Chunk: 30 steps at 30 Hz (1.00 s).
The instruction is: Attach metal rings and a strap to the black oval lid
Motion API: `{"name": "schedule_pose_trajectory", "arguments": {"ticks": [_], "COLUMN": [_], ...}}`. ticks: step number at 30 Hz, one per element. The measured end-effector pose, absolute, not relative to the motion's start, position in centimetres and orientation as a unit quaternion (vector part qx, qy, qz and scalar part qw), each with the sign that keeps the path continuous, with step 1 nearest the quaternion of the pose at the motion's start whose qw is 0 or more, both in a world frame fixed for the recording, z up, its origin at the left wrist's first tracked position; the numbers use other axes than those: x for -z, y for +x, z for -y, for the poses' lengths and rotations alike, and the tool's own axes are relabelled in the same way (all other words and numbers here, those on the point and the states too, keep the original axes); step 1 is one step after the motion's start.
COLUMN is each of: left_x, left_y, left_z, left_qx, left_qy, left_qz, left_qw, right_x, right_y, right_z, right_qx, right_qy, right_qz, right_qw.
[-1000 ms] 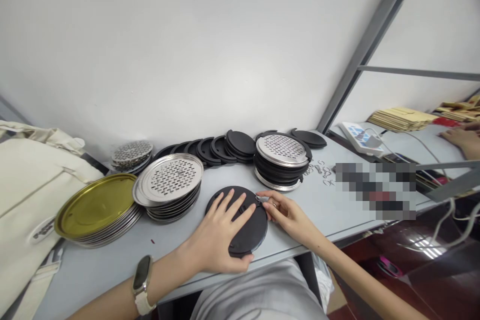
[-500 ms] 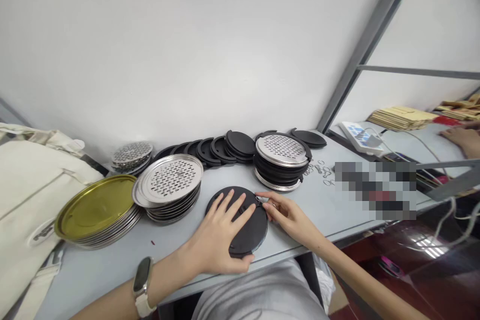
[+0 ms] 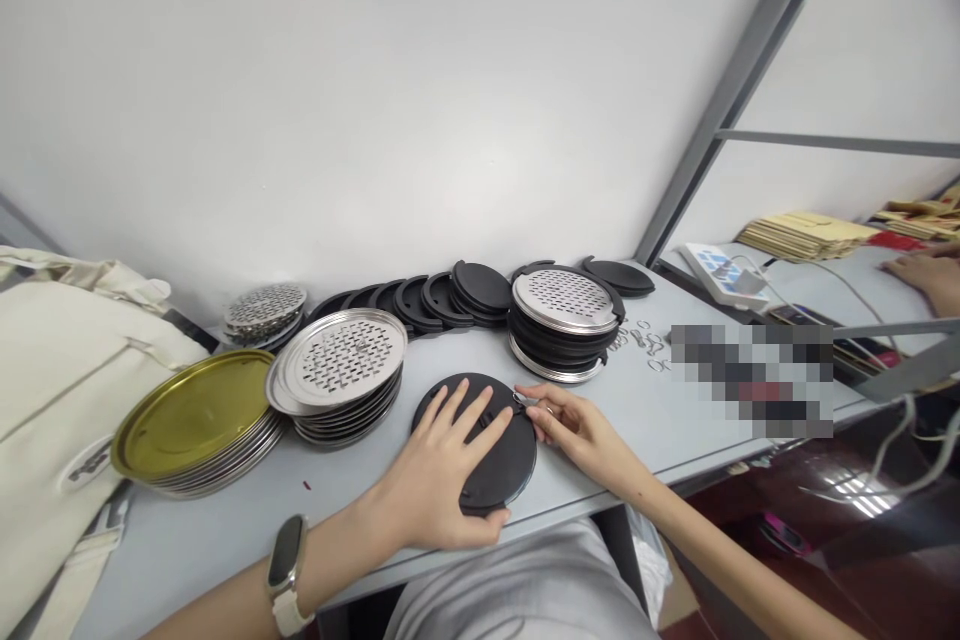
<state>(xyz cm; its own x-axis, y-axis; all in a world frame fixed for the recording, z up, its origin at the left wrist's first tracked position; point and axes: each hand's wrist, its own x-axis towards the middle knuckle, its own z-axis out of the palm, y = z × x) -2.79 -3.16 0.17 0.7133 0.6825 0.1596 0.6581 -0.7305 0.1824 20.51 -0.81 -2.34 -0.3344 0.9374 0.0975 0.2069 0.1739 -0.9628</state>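
A round black disc (image 3: 499,465) lies on the table in front of me. My left hand (image 3: 442,465) rests on it with fingers spread, the thumb at its near edge. My right hand (image 3: 570,430) is at the disc's right edge, thumb and fingers pinched on a small metal clip (image 3: 523,400); its exact shape is partly hidden. Behind the disc stands a stack of black discs topped by a perforated metal plate (image 3: 562,297). Left of my left hand is another stack of perforated metal plates (image 3: 349,360).
Gold-coloured round lids (image 3: 195,415) are stacked at the left beside a cream bag (image 3: 67,370). Black rings and discs (image 3: 409,302) lean along the wall. Small metal clips (image 3: 652,345) lie scattered at the right, near a power strip (image 3: 724,275). Another person's hand (image 3: 926,275) is far right.
My right fingers have shifted very slightly right with the metal clip. My left hand stays on the black disc.
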Motion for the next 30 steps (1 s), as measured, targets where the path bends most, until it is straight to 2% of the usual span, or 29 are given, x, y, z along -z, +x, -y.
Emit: {"name": "schedule_pose_trajectory", "arguments": {"ticks": [30], "left_x": [0.08], "left_y": [-2.6], "left_z": [3.12], "left_qx": [-0.122], "left_qy": [0.922], "left_qz": [-0.363], "left_qw": [0.05], "right_x": [2.21], "right_y": [21.3], "right_z": [0.02], "right_qx": [-0.495], "right_qy": [-0.411], "right_qz": [0.684], "right_qw": [0.344]}}
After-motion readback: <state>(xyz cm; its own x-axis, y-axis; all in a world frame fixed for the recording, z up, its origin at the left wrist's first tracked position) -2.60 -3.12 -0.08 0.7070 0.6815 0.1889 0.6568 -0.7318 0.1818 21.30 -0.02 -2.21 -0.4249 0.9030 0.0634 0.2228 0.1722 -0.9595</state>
